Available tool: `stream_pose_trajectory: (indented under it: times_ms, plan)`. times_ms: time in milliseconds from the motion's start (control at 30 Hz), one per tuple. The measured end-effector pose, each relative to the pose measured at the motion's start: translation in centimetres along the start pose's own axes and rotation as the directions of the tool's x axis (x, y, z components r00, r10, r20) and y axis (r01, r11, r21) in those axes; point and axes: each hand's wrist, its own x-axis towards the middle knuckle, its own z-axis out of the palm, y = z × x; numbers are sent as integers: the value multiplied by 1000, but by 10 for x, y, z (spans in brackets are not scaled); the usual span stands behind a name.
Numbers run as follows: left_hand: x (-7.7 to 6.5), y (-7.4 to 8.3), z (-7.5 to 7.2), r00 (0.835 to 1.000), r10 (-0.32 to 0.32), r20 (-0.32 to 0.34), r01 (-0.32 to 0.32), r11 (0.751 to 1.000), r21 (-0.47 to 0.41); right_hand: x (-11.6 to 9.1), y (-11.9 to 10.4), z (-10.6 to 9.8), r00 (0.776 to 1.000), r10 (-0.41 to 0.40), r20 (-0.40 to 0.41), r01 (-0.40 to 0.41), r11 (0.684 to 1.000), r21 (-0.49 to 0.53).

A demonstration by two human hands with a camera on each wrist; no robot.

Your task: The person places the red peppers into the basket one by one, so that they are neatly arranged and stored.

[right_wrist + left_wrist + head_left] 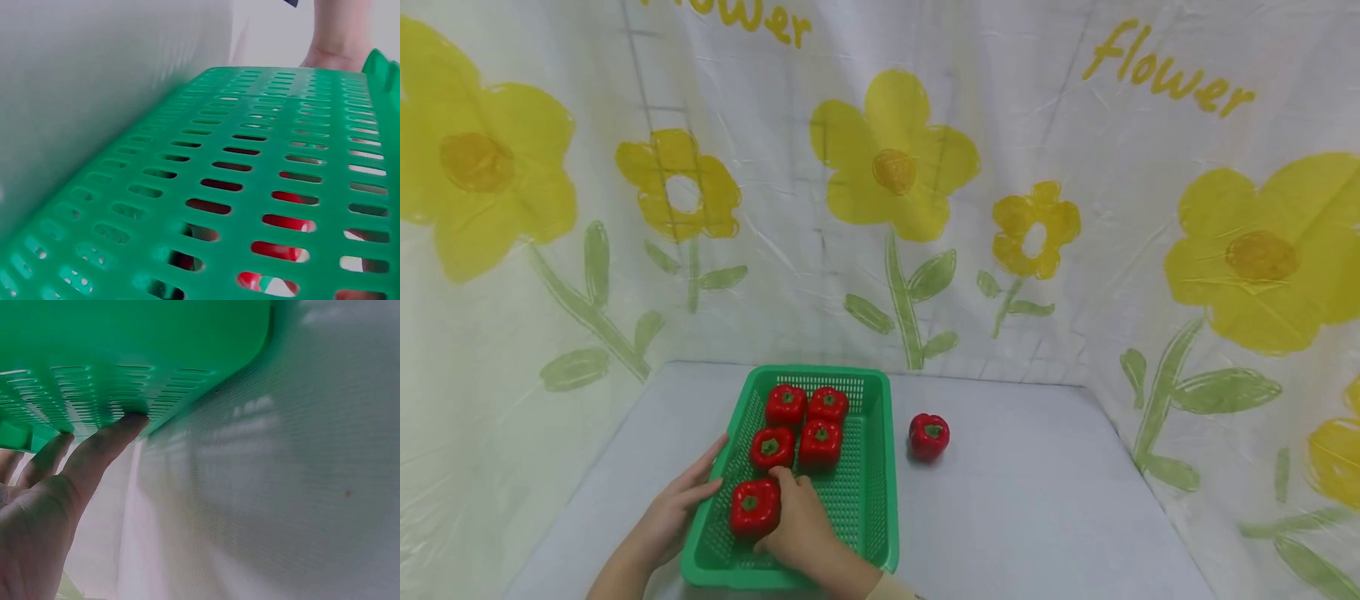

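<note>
A green plastic basket (892, 467) with slotted walls lies lengthwise before me, several red bell peppers inside. My right hand (805, 521) reaches over its front end and grips the nearest red bell pepper (755, 508) from the right side, thumb towards me. Behind that one are another bell pepper (772, 448) and more in the far half. Along the basket's outer left wall rests my left hand (664, 517), fingers extended; in the left wrist view its fingertips touch the slotted wall (206, 356). In the right wrist view, the basket wall (206, 150) mostly hides the right hand.
One more red bell pepper (929, 437) sits on the white table (1030, 500), right of the basket. A white curtain (775, 275) painted with yellow flowers hangs behind the table and along its sides.
</note>
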Motion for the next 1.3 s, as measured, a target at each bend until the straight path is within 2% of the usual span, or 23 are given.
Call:
stream_pose_trajectory:
  times_ms: [200,400,567,733,933,1000,1067,1200,1300]
  plan:
    - [1,1,-2,1000,-9,14,9,1000,-21,-6,1,-7,1000,8,-12,-8,1000,26]
    - [-1,2,-2,999,0,46,1,1000,-30,-21,1,-23,1000,-13,2,13,999,52]
    - [-2,0,-1,999,5,41,-4,1000,-22,-32,2,-47,999,-36,16,35,997,67]
    - [-2,0,-1,999,9,50,-8,1000,-24,-42,1,-72,995,-86,-42,88,995,49]
    - [-2,0,0,999,-4,33,4,1000,-14,-39,13,-102,983,-151,-106,167,972,166]
    - [-2,0,1,1000,-9,27,9,1000,-12,-36,20,-113,970,-185,-158,216,954,208]
    - [-2,-1,1,1000,-13,25,13,1000,-12,-34,28,-124,947,-216,-237,268,939,216]
    - [-2,-2,1,1000,-5,31,5,1000,-18,-28,47,-140,876,-235,-421,335,924,182]
    - [-1,-2,1,1000,0,19,1,1000,-17,-22,62,-145,830,-225,-510,345,926,154]
